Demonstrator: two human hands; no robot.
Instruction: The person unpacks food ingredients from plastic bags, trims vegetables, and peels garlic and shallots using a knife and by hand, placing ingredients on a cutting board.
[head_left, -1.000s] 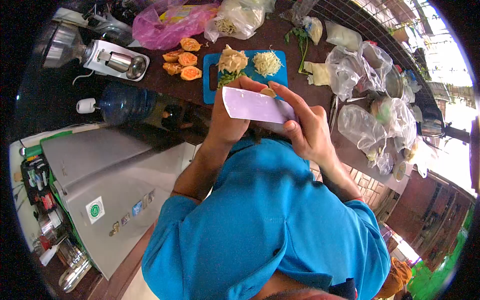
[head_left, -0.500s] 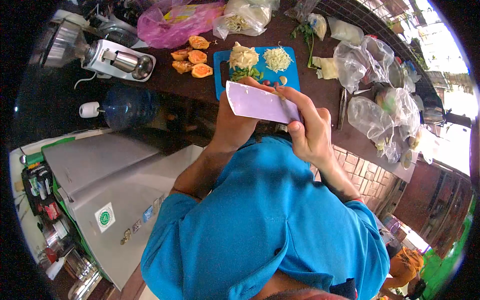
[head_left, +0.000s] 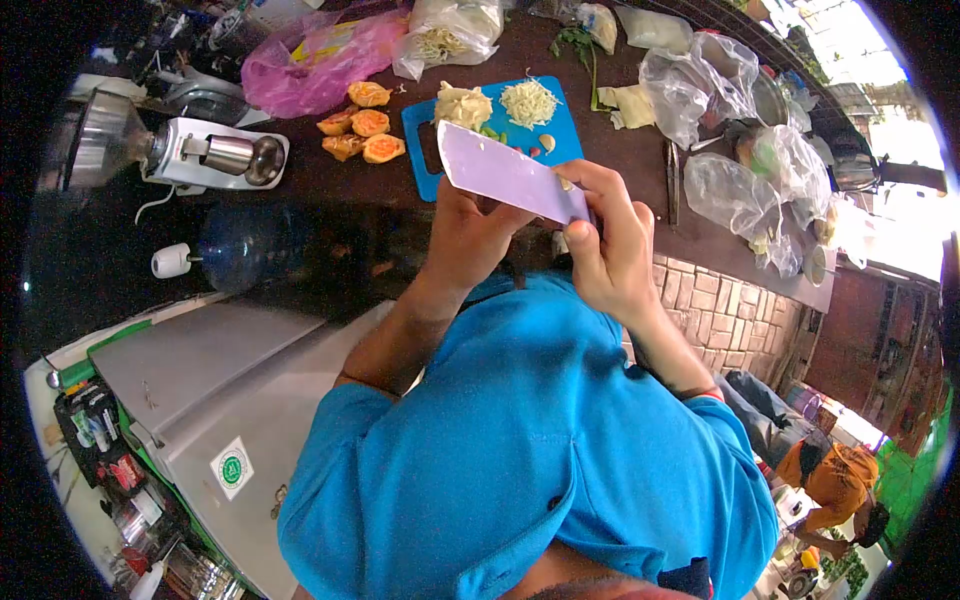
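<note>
My right hand [head_left: 612, 235] grips the right end of a wide, flat lilac blade [head_left: 510, 172], which looks like a cleaver. Its thumb lies low on the end, and a small pale piece [head_left: 565, 184] sits by the index finger. Behind the blade my left hand [head_left: 468, 235] is curled, its fingers mostly hidden; what it holds cannot be made out. Beyond both hands a blue cutting board [head_left: 565, 142] carries white shreds [head_left: 530, 104], a pale heap of slices [head_left: 462, 104], green pieces [head_left: 490, 132], a garlic clove [head_left: 547, 142] and small reddish bits [head_left: 535, 152].
Cut orange-fleshed fruit pieces [head_left: 370, 122] lie left of the board, near a pink bag [head_left: 310, 70] and a silver-white machine [head_left: 220, 152]. Clear plastic bags [head_left: 735, 195] and a long dark tool [head_left: 672, 182] are at the right. A person in orange [head_left: 840, 480] is at lower right.
The blade has tilted more steeply and shifted slightly left and up, with both hands moving along. The left fingers that showed above the blade are now behind it. The whole view has shifted.
</note>
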